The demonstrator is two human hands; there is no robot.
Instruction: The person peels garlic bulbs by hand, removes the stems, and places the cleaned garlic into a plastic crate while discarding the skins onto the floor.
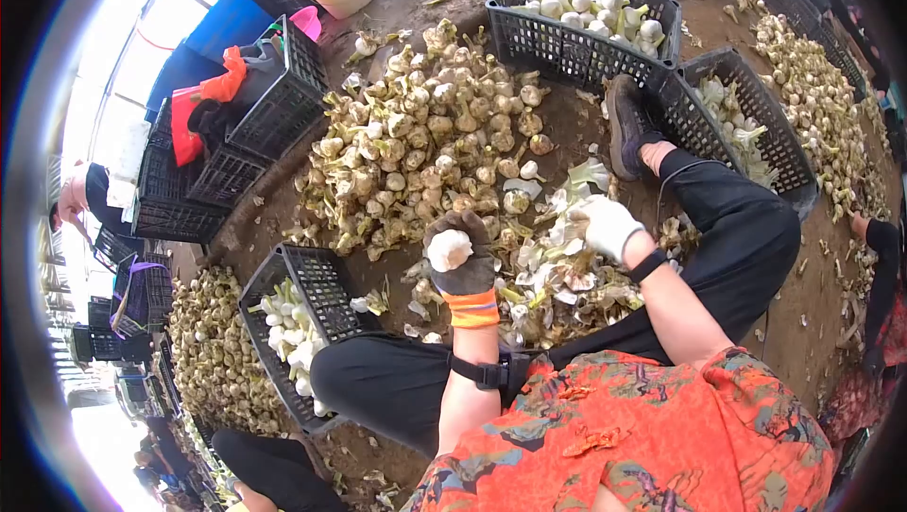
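White garlic bulb (pixel 449 249) sits gripped in gloved left hand (pixel 462 262) fingers; right hand (pixel 606 225) closed on husks (pixel 567 229).

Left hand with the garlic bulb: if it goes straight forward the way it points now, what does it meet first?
Probably the big heap of untrimmed garlic just beyond the left hand; depth is uncertain here.

head: 1 fisheye view | looks steeply down from above | close over lap and ground
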